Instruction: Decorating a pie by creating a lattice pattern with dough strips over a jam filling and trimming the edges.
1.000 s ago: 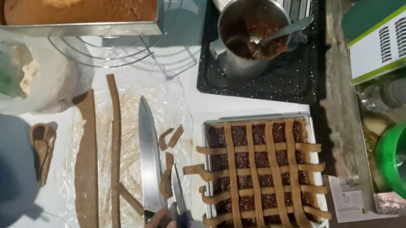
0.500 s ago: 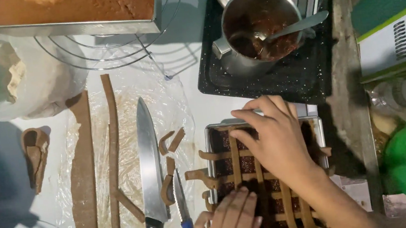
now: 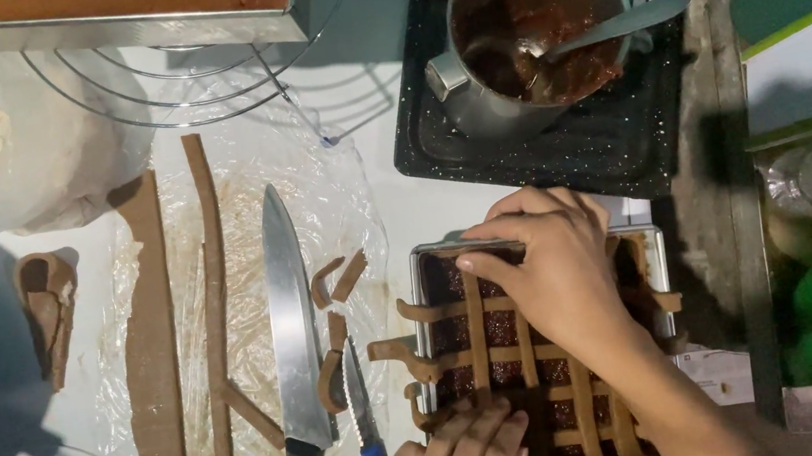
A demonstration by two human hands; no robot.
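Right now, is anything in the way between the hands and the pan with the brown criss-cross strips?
No, nothing visible is in the way. The right hand already rests on the dough strips across the top of the square metal pan, and the left hand touches the strips at the pan's near left edge. The big knife lies off to the left.

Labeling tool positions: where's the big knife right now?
In the head view, the big knife lies left of the baking tin, on the plastic wrap, between a long dough strip and the small blue-handled knife.

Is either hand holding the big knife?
No, the big knife lies alone on the plastic wrap; both hands rest on the baking tin.
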